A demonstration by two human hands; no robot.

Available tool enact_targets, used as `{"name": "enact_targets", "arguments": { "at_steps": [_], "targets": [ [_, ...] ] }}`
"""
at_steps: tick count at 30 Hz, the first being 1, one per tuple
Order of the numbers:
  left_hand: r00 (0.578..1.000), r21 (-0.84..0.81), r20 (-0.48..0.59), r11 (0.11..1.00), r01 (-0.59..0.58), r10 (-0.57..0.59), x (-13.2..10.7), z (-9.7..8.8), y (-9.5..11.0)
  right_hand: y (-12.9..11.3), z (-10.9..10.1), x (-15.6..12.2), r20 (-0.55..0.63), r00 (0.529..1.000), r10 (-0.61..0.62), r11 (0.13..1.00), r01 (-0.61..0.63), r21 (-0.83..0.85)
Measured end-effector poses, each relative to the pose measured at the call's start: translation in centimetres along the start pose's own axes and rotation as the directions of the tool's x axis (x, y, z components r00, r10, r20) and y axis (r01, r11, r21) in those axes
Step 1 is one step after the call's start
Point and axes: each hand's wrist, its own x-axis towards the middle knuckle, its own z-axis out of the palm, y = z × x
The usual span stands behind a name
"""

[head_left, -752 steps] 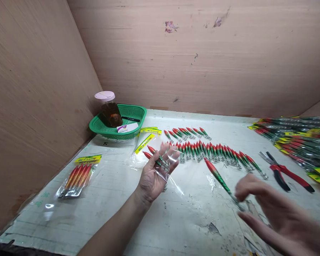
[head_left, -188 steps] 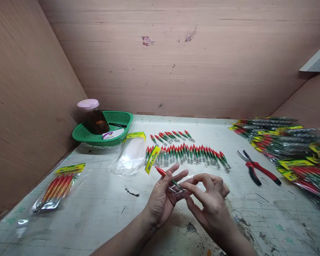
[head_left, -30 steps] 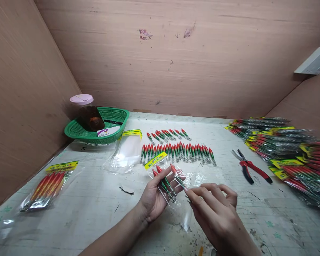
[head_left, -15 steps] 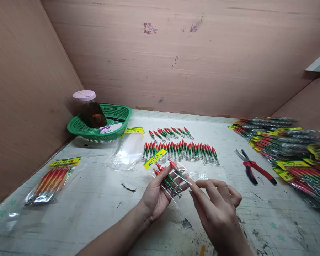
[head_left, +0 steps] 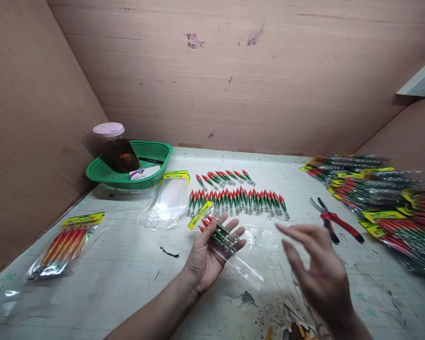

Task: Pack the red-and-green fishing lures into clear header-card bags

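Observation:
My left hand (head_left: 210, 257) lies palm up, its thumb pressing a clear plastic bag (head_left: 250, 274) with a yellow header. Inside the bag are several red and green fishing lures (head_left: 221, 236) with metal hooks at their lower ends. To the right, my right hand (head_left: 317, 269) is raised above the table, holding nothing; thumb and index finger are apart, slightly blurred. Beyond the hands, a row of loose lures (head_left: 241, 200) lies on the table, with a shorter row of lures (head_left: 226, 177) behind it.
A stack of clear bags (head_left: 170, 198) lies left of the lures. Behind it a green basket (head_left: 165, 163) holds a lidded jar (head_left: 120, 153). At left is a packed bag of lures (head_left: 65, 245). Red-handled pliers (head_left: 340, 224) and piled packed lures (head_left: 393, 226) lie right.
My right hand has let go of a lure and drawn away to the right. That lure now rests with the others in the bag on my left hand, whose fingers have spread.

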Motion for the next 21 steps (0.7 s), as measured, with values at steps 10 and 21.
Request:
{"name": "enact_targets", "arguments": {
  "at_steps": [10,21],
  "targets": [
    [0.999,0.067,-0.041,0.998,0.016,-0.013,0.3,-0.1,-0.2,13.8,2.2,1.5,0.247,0.933,0.261,0.959,-0.22,-0.181],
    [0.999,0.056,-0.039,0.998,0.018,-0.016,0.6,-0.3,-0.1,5.7,-5.7,0.6,0.29,0.944,0.158,0.972,-0.199,0.121]
  ]
}}
